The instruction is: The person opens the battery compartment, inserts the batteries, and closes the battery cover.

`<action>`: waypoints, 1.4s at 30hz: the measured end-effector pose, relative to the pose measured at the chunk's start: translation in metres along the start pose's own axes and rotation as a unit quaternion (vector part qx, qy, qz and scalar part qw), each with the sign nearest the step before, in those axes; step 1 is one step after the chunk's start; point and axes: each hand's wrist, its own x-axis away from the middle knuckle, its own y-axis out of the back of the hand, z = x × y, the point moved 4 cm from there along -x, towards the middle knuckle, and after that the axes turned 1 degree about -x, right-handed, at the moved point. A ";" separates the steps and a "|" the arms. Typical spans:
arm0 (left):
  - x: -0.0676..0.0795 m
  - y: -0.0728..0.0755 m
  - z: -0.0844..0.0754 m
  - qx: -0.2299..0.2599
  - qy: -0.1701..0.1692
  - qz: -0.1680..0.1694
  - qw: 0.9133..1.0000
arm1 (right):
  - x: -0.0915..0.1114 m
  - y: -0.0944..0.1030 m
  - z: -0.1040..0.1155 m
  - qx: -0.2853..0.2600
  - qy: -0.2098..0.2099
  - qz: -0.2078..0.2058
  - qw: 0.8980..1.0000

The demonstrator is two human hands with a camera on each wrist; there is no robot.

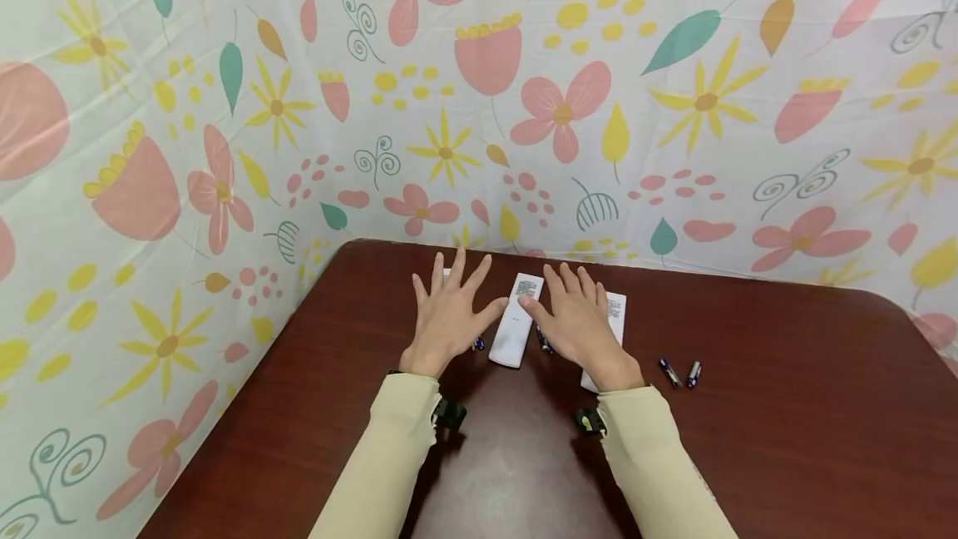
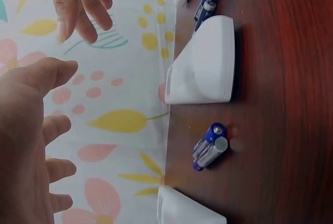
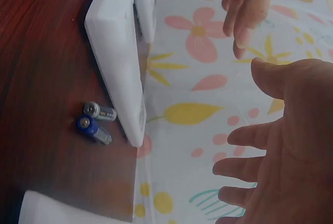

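My left hand [image 1: 445,314] hovers over the table's left part, fingers spread, mostly hiding a white remote control [image 2: 187,208]. Beyond its thumb lies the middle white remote control [image 1: 515,331], back up with a printed code label. My right hand [image 1: 587,318], palm down with fingers extended, covers part of a third remote control [image 1: 616,318]. Neither hand holds anything. Blue-and-silver batteries [image 2: 210,146] lie between the left and middle remotes. Another pair of batteries [image 3: 93,120] sits between the middle and right remotes, partly hidden by my right hand in the head view.
Two more batteries [image 1: 669,373] lie to the right of the remotes on the dark red-brown table [image 1: 786,439]. A floral cloth [image 1: 636,148] hangs along the table's back and left edges. Black straps with small devices [image 1: 449,414] are on both wrists.
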 end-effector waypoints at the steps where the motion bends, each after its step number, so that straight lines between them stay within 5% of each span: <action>1: 0.000 0.000 0.001 0.001 0.002 -0.001 1.000 | 0.000 -0.001 0.001 -0.001 0.000 0.001 1.000; 42: -0.006 -0.003 0.055 0.075 0.067 0.002 0.995 | -0.016 -0.034 0.034 -0.076 0.007 0.018 0.997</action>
